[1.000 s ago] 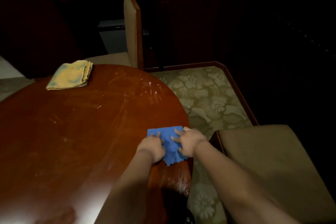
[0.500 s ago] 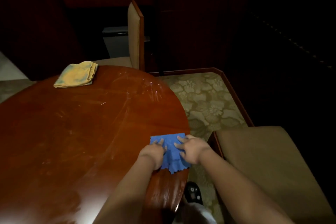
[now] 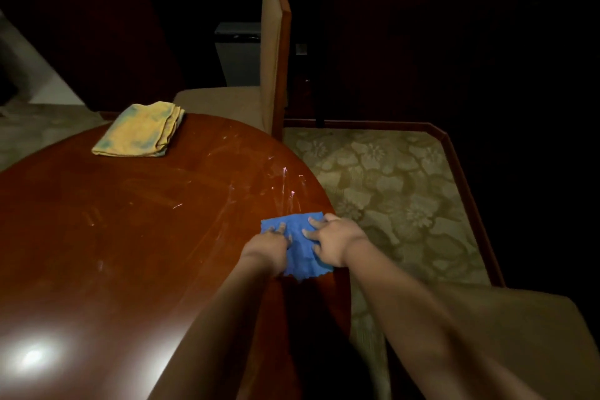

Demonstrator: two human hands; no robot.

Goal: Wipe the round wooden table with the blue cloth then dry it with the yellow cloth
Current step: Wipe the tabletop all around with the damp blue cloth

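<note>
The blue cloth [image 3: 300, 239] lies flat near the right edge of the round wooden table [image 3: 130, 237]. My left hand [image 3: 271, 245] presses on its left side with spread fingers. My right hand [image 3: 331, 242] presses on its right side, fingers straight. A folded yellow cloth [image 3: 139, 130] rests at the table's far edge, well away from both hands. Wet streaks glint on the wood just beyond the blue cloth.
An upholstered chair [image 3: 272, 52] stands at the table's far side. Another padded seat [image 3: 506, 334] is at the lower right. Patterned carpet [image 3: 389, 188] lies to the right of the table, and a dark box [image 3: 238, 52] stands behind the far chair.
Both hands have stayed pressed on the blue cloth at the same spot by the right edge. The view has shifted and tilted slightly.
</note>
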